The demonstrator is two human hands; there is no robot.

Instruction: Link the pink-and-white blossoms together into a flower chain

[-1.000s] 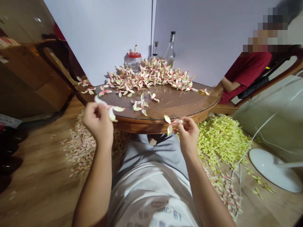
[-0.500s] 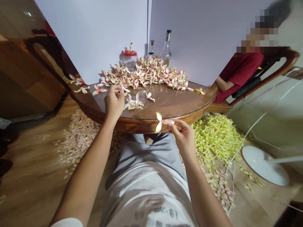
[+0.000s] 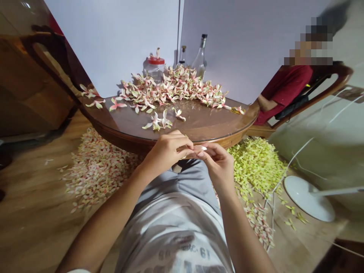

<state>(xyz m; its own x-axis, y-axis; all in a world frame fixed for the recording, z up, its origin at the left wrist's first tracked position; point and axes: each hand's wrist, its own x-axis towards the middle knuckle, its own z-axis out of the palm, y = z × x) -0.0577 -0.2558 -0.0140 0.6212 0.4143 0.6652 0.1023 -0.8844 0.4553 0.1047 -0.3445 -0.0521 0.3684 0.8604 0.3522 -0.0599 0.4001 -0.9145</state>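
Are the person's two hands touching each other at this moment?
Touching. The head view shows the left hand and the right hand meeting at the fingertips, with a pale petal pinched between them.

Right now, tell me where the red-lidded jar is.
In the head view, the red-lidded jar stands at the far side of the round wooden table, just behind the heap of pink-and-cream blossoms and left of the clear glass bottle.

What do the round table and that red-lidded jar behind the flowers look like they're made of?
The round table looks like polished reddish-brown wood, judging by its warm, glossy rim, probably under a glass top, since a clear edge catches the light. The jar is clear, either glass or plastic, I can't tell which. Its shiny red lid looks like plastic.
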